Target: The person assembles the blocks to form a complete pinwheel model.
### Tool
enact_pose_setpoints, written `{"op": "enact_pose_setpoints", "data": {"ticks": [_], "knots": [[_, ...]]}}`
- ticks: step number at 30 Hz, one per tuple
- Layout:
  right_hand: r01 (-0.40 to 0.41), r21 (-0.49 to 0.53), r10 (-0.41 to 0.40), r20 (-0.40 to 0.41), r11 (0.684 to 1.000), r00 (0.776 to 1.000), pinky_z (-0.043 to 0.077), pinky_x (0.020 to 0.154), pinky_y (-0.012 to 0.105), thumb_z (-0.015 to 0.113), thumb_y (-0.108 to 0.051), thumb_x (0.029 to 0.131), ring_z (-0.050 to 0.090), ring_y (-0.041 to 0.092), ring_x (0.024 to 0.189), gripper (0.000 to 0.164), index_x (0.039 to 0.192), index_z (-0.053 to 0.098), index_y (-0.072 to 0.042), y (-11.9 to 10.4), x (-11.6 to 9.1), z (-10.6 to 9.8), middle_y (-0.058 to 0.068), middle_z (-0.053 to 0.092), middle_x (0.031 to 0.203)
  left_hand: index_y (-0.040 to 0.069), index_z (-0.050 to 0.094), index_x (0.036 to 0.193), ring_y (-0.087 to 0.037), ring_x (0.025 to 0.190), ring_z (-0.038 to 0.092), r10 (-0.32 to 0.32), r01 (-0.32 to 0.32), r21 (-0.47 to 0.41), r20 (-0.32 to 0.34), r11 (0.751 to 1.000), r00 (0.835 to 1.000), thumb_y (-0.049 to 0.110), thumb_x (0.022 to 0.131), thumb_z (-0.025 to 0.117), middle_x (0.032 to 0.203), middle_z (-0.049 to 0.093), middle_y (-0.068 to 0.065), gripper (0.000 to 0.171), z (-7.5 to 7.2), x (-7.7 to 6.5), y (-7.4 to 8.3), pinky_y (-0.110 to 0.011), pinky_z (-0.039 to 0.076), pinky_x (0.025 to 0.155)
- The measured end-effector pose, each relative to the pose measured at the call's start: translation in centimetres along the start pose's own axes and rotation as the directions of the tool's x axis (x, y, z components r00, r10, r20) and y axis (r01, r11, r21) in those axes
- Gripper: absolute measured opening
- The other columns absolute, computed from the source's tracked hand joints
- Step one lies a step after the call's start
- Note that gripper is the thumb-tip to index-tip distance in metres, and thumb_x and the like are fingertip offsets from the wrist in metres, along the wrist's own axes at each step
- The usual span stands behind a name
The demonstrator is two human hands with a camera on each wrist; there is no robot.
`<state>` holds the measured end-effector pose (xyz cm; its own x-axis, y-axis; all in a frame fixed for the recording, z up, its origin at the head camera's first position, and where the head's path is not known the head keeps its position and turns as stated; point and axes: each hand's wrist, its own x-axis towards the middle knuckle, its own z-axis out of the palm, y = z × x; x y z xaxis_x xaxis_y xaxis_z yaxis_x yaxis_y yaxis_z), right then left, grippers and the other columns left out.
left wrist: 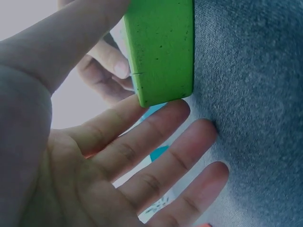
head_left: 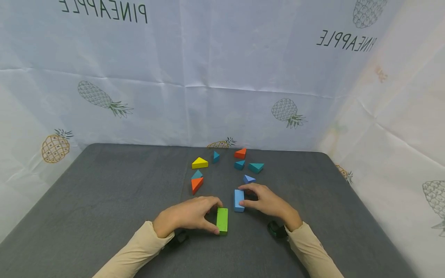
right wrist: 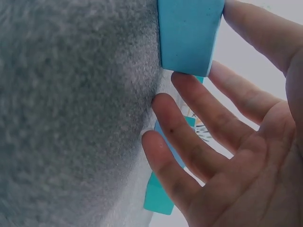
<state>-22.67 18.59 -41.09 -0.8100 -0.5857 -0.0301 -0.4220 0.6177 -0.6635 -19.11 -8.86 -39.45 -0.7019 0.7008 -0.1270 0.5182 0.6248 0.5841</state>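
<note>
Near the table's middle, my left hand holds a green rectangular block lengthwise, thumb at its near end and fingers at its far end. The left wrist view shows the same green block above the spread lower fingers. To the right, my right hand holds a light blue rectangular block between thumb and fingers. That blue block rests on the grey surface in the right wrist view, its end touched by a fingertip. A gap separates the two blocks.
Beyond the left hand lie an orange triangle, a teal triangle and a yellow triangle. A blue triangle sits just past the right hand. Several more triangles lie farther back, before the pineapple-print curtain.
</note>
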Motion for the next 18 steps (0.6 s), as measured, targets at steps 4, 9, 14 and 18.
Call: {"op": "enact_pose_setpoints", "data": {"ticks": [4, 9, 14, 18], "knots": [[0.003, 0.009, -0.003, -0.006, 1.0, 1.0, 0.047, 0.103, 0.052, 0.066, -0.037, 0.095, 0.057, 0.033, 0.126, 0.055, 0.138, 0.055, -0.004, -0.1, 0.1, 0.3, 0.013, 0.059, 0.137, 0.015, 0.061, 0.124, -0.009, 0.095, 0.058, 0.012, -0.012, 0.001, -0.005, 1.0, 1.0, 0.043, 0.079, 0.082, 0.109, 0.064, 0.005, 0.057, 0.1, 0.1, 0.0, -0.027, 0.05, 0.083], [0.018, 0.005, -0.018, -0.018, 1.0, 1.0, 0.047, 0.104, 0.052, 0.066, -0.036, 0.095, 0.057, 0.033, 0.127, 0.055, 0.138, 0.056, -0.004, -0.3, 0.3, 0.7, 0.014, 0.059, 0.138, 0.017, 0.061, 0.123, -0.009, 0.095, 0.058, 0.011, -0.011, -0.026, -0.001, 1.0, 1.0, 0.043, 0.079, 0.082, 0.108, 0.063, 0.007, 0.055, 0.3, 0.3, 0.0, -0.027, 0.05, 0.083], [0.032, 0.002, -0.032, -0.03, 0.999, 0.999, 0.047, 0.104, 0.051, 0.066, -0.035, 0.096, 0.057, 0.032, 0.127, 0.054, 0.138, 0.055, -0.004, -0.4, 0.5, 1.0, 0.014, 0.059, 0.138, 0.019, 0.06, 0.119, -0.009, 0.096, 0.059, -0.017, 0.017, -0.055, 0.003, 0.998, 1.0, 0.044, 0.079, 0.082, 0.11, 0.064, 0.007, 0.052, 0.3, 0.4, 0.0, -0.027, 0.051, 0.082], [0.033, -0.001, -0.033, -0.039, 0.999, 0.999, 0.047, 0.103, 0.051, 0.065, -0.036, 0.096, 0.057, 0.032, 0.127, 0.054, 0.138, 0.056, -0.004, -0.6, 0.6, 1.2, 0.014, 0.06, 0.137, 0.019, 0.058, 0.117, -0.011, 0.098, 0.06, -0.029, 0.029, -0.066, 0.003, 0.997, 1.0, 0.045, 0.079, 0.082, 0.114, 0.065, 0.005, 0.052, 0.4, 0.5, 0.1, -0.028, 0.052, 0.083]]}}
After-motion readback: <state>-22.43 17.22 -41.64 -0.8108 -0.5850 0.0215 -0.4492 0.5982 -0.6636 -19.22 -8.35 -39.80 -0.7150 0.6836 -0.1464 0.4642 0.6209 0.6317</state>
